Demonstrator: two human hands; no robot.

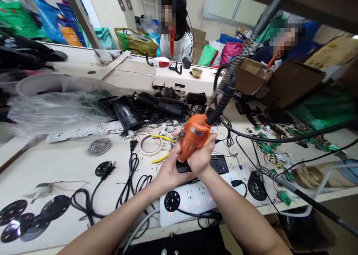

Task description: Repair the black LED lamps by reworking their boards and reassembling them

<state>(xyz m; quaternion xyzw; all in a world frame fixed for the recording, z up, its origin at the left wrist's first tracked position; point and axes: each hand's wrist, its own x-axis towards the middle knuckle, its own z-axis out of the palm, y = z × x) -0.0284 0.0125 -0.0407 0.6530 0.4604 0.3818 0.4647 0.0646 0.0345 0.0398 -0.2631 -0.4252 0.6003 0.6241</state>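
Observation:
An orange electric screwdriver (194,135) is upright in front of me, with its black cable and a coil spring running up to the right. My right hand (201,156) is closed around its body. Just left of and below the screwdriver, my left hand (170,171) grips a black plastic housing (219,164), which lies partly under both hands. Some left fingers and the screwdriver's tip are hidden. Behind the left hand are a tape roll (151,145) and a yellow ring-like strip (160,158).
A white power strip (181,219) lies near the front edge. Several black discs (56,207) and a screw pile (99,147) are on the left. Green circuit boards (284,198) lie right. Black housings (127,113) are heaped behind. Cables cross the table; two people sit opposite.

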